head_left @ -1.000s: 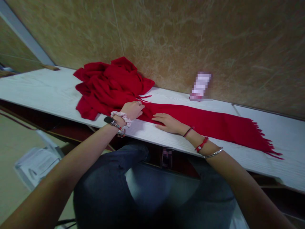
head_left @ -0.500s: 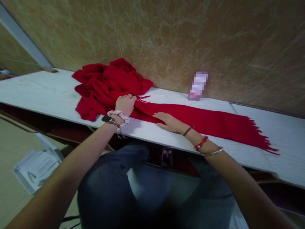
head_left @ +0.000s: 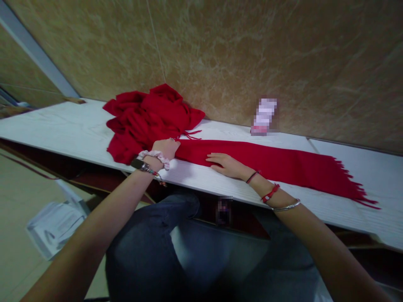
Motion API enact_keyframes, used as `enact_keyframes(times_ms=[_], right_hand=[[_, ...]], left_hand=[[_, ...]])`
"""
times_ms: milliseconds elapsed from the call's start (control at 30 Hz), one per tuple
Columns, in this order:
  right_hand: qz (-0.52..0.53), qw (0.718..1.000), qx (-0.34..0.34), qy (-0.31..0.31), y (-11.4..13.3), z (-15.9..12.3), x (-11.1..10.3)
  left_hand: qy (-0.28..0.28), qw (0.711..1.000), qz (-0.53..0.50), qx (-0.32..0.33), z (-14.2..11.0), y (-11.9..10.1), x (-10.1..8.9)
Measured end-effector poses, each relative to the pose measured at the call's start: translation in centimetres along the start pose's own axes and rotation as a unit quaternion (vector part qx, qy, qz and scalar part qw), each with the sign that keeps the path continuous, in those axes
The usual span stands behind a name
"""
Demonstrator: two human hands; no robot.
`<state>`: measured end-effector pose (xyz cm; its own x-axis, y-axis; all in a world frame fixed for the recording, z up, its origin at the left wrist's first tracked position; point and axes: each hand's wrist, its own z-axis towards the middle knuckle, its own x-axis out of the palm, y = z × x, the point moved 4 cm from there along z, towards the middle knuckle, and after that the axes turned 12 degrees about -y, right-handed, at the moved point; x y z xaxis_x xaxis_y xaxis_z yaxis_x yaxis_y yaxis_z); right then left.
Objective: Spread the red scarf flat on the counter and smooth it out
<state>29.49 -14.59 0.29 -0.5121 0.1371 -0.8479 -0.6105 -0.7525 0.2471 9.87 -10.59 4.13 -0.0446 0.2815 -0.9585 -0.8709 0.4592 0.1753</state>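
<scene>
A long red scarf (head_left: 283, 165) lies stretched along the white tabletop, its fringed end pointing right. At its left end my left hand (head_left: 166, 147) is closed on the cloth, with the fingertips partly hidden. My right hand (head_left: 228, 165) rests flat on the scarf's near edge, fingers stretched out. Beyond and left of my left hand is a crumpled heap of red fabric (head_left: 151, 115), with a few loose fringe strands at its right side. Whether heap and scarf are one piece I cannot tell.
The narrow white tabletop (head_left: 63, 121) runs against a brown marbled wall (head_left: 220, 54). A blurred-out pinkish item (head_left: 264, 117) leans by the wall. A small brown block (head_left: 74, 100) lies at the far left. On the floor at left is a white object (head_left: 56, 226). Dark shelves open below the top.
My left hand has pulled slightly toward me and closed more on the scarf, whose left part lies smoother. My right hand stays on the scarf. The whole view has shifted slightly.
</scene>
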Motion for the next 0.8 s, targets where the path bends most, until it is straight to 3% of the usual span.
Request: enact_keyframes(times_ms=[100, 200, 267, 467, 600, 800], right_hand=[[0.005, 1.0, 0.0, -0.002, 0.1, 0.0, -0.1], [0.011, 1.0, -0.001, -0.005, 0.1, 0.0, -0.3], [0.014, 1.0, -0.002, -0.009, 0.1, -0.1, -0.3], [0.02, 0.999, -0.001, -0.032, 0.0, -0.2, -0.7], [0.007, 1.0, -0.02, -0.022, 0.3, -0.2, -0.8], [-0.005, 1.0, -0.022, -0.018, 0.3, -0.1, -0.9]], left_hand=[[0.007, 0.997, 0.052, 0.055, 0.7, -1.1, 0.3], [-0.005, 0.989, 0.045, 0.144, 0.9, -2.1, 0.4], [-0.004, 0.986, 0.036, 0.164, 0.9, -1.9, 0.4], [0.051, 0.994, -0.015, 0.1, 1.1, -0.3, 0.5], [0.062, 0.997, -0.016, 0.051, 0.6, -0.5, 0.4], [0.048, 0.996, -0.009, 0.075, 0.6, -1.7, -0.1]])
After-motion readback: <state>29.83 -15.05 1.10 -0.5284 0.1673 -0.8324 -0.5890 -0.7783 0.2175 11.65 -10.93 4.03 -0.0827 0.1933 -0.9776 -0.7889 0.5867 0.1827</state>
